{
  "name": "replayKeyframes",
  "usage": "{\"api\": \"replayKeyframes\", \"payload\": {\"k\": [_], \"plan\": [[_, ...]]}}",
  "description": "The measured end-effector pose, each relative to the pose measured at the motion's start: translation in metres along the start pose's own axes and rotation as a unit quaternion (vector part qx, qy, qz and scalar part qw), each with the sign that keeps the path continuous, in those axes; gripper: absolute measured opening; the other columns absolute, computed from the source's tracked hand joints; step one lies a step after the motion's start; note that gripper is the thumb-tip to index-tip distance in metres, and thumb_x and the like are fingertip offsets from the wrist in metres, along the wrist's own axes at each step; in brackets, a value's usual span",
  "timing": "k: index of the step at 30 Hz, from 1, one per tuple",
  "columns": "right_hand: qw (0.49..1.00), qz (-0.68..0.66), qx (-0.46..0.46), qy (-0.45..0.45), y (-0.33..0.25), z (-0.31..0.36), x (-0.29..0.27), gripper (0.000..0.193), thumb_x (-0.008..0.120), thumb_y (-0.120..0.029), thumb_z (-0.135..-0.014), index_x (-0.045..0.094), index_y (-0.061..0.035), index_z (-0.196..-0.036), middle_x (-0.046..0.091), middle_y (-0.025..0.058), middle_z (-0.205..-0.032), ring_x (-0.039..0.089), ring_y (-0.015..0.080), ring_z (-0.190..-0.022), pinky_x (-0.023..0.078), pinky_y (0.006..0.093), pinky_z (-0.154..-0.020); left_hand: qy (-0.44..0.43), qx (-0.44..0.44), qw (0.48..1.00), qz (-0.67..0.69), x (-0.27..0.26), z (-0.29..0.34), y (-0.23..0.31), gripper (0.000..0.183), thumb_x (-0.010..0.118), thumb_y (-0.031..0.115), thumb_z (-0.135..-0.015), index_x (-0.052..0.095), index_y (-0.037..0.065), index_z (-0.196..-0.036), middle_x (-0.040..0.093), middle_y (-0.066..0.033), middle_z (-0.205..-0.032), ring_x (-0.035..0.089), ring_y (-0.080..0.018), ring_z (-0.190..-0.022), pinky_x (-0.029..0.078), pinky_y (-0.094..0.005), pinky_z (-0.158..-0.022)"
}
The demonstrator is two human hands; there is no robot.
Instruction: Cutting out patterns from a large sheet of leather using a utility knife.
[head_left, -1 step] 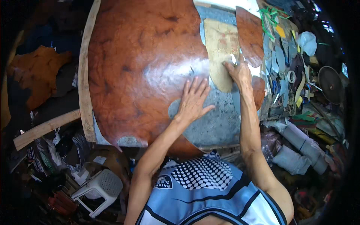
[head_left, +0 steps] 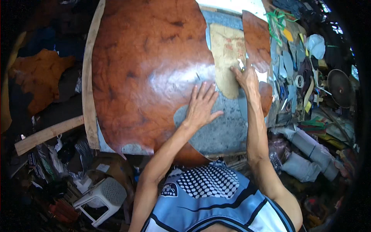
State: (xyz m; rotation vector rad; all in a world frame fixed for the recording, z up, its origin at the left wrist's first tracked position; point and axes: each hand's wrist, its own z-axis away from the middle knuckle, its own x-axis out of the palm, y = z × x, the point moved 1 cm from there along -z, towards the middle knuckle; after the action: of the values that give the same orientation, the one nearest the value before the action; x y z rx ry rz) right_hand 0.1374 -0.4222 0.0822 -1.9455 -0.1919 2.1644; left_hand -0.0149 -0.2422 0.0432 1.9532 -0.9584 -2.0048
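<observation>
- Your left hand (head_left: 201, 107) lies flat near the right edge of the big brown leather sheet (head_left: 150, 46) — fingers slightly apart, thumb out over the grey worktop (head_left: 220, 133).
- Your right hand (head_left: 248, 80) is at the tan panel (head_left: 225, 48), by its right edge — I cannot tell whether the fingers clamp anything.
- The tan panel lies between the sheet and a narrower brown piece (head_left: 256, 36).

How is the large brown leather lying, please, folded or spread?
Spread, as far as visible: the leather lies mostly flat on the worktable, left hand resting on it.
</observation>
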Motion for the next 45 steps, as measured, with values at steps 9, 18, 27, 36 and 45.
{"api": "replayKeyframes", "payload": {"k": [9, 18, 27, 36, 45], "plan": [[0.929, -0.311, 0.184, -0.079, 0.034, -0.031, -0.014, 0.041, 0.07, -0.036, -0.084, 0.063, 0.0044, -0.084, 0.058, 0.0097, -0.062, 0.052, 0.0166, -0.045, 0.044, 0.0329, -0.043, 0.001, 0.028, 0.999, -0.017, 0.001, -0.012, 0.006, 0.077, 0.061, 0.06, -0.083, 0.051, 0.007, -0.137, 0.034, -0.0131, -0.152, 0.02, -0.0373, -0.144, 0.016, -0.0565, -0.117], [0.857, -0.44, 0.246, -0.106, 0.048, -0.045, -0.004, 0.031, 0.07, -0.031, -0.088, 0.062, -0.0013, -0.084, 0.053, 0.0005, -0.064, 0.045, 0.0102, -0.045, 0.037, 0.028, -0.037, -0.031, 0.019, 0.999, -0.02, -0.002, -0.019, 0.007, 0.076, 0.062, 0.059, -0.083, 0.051, 0.007, -0.138, 0.034, -0.0137, -0.152, 0.02, -0.0374, -0.144, 0.014, -0.0562, -0.117], [0.832, -0.494, 0.189, -0.168, 0.039, -0.052, -0.022, 0.02, 0.074, -0.018, -0.081, 0.059, -0.0045, -0.082, 0.05, 0.0003, -0.057, 0.044, 0.0109, -0.04, 0.036, 0.0276, -0.034, -0.009, 0.02, 1.0, 0.004, -0.001, -0.017, 0.006, 0.072, 0.066, 0.054, -0.083, 0.053, 0.006, -0.135, 0.035, -0.0148, -0.152, 0.021, -0.0389, -0.144, 0.014, -0.0569, -0.117], [0.853, -0.509, 0.02, 0.109, 0.048, -0.056, -0.118, 0.027, 0.063, -0.007, -0.084, 0.062, -0.0028, -0.11, 0.056, -0.0002, -0.065, 0.049, 0.0085, -0.046, 0.041, 0.0242, -0.042, -0.061, 0.032, 0.996, 0.062, -0.063, 0.053, -0.011, 0.071, 0.073, 0.042, -0.08, 0.052, 0.001, -0.134, 0.038, -0.02, -0.149, 0.028, -0.0414, -0.141, 0.024, -0.0531, -0.115], [0.851, -0.387, -0.106, 0.34, 0.075, -0.021, -0.243, 0.028, 0.067, -0.009, -0.089, 0.065, 0.0018, -0.114, 0.064, 0.0029, -0.079, 0.057, 0.0061, -0.063, 0.046, 0.0217, -0.054, -0.046, 0.093, 0.991, 0.084, -0.064, 0.15, -0.003, 0.045, 0.079, 0.034, -0.075, 0.066, 0.002, -0.104, 0.06, -0.0171, -0.11, 0.056, -0.0368, -0.109, 0.037, -0.0532, -0.105]]}}
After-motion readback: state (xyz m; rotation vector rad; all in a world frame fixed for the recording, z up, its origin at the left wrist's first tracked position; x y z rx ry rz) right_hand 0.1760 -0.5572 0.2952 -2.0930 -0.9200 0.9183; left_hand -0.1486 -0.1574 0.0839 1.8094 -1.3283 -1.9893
